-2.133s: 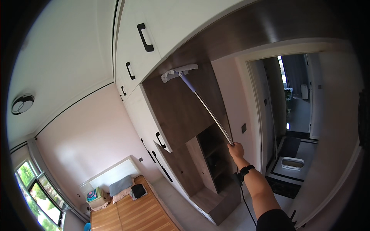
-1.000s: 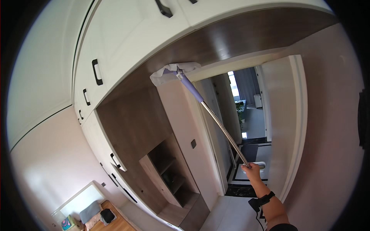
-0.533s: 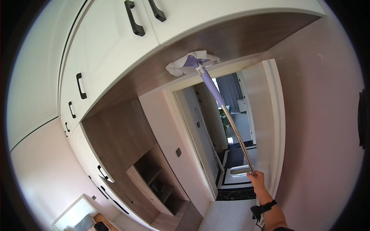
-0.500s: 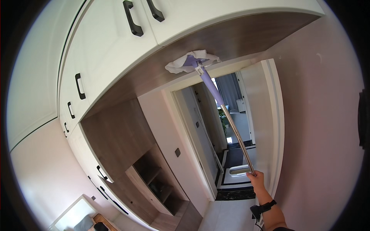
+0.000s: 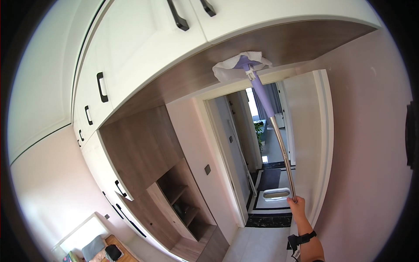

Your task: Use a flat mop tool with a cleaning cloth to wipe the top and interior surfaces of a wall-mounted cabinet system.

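Observation:
My right hand (image 5: 297, 209), a dark strap on its wrist, is closed round the lower end of a flat mop's metal pole. The mop (image 5: 263, 97) slants up and to the left, its upper shaft and joint purple. A whitish cloth (image 5: 224, 71) wraps its head and is up against the brown wooden underside (image 5: 301, 40) of the overhead cabinet. The cloth's edges hang loose around the purple plate. My left hand is out of view.
White cabinet doors (image 5: 144, 52) with black handles run overhead and down the left. An open door (image 5: 323, 144) stands right of the doorway, beside a pink wall (image 5: 371, 174). An oval-rimmed container (image 5: 276, 194) sits on the floor beyond. Wooden shelves (image 5: 179, 192) fill the left niche.
The whole view has shifted, so the cabinet, doorway and mop lie farther right in the picture. The mop head stays at the cabinet's underside, and my right hand keeps its grip.

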A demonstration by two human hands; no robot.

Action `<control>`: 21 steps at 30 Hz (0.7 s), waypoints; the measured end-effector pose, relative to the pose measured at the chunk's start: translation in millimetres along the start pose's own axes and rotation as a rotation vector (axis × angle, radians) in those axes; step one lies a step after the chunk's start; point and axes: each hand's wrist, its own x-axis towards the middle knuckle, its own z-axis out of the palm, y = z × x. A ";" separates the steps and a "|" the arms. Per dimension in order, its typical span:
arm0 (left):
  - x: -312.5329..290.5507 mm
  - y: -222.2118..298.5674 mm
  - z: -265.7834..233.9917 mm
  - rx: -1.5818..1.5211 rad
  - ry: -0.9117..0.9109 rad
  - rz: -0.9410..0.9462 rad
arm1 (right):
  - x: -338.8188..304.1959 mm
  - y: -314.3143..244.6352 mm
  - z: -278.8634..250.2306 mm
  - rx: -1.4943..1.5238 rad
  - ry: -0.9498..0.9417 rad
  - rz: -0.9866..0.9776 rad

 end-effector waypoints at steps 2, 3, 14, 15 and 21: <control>0.4 -32.9 6.7 -0.001 0.045 0.110 | -5.2 4.3 6.5 -0.026 -0.038 0.006; 2.7 -49.7 10.0 0.004 0.085 0.226 | -10.0 7.1 10.3 -0.042 -0.078 -0.005; -24.1 -50.9 -27.0 -0.073 0.118 0.084 | -68.2 17.5 90.8 -0.061 -0.297 -0.114; -27.5 -58.4 -27.9 -0.085 0.170 0.147 | -75.3 17.9 101.9 -0.008 -0.317 -0.093; -59.5 -53.5 -45.8 -0.057 0.268 -0.006 | -108.4 22.7 171.8 -0.091 -0.396 -0.157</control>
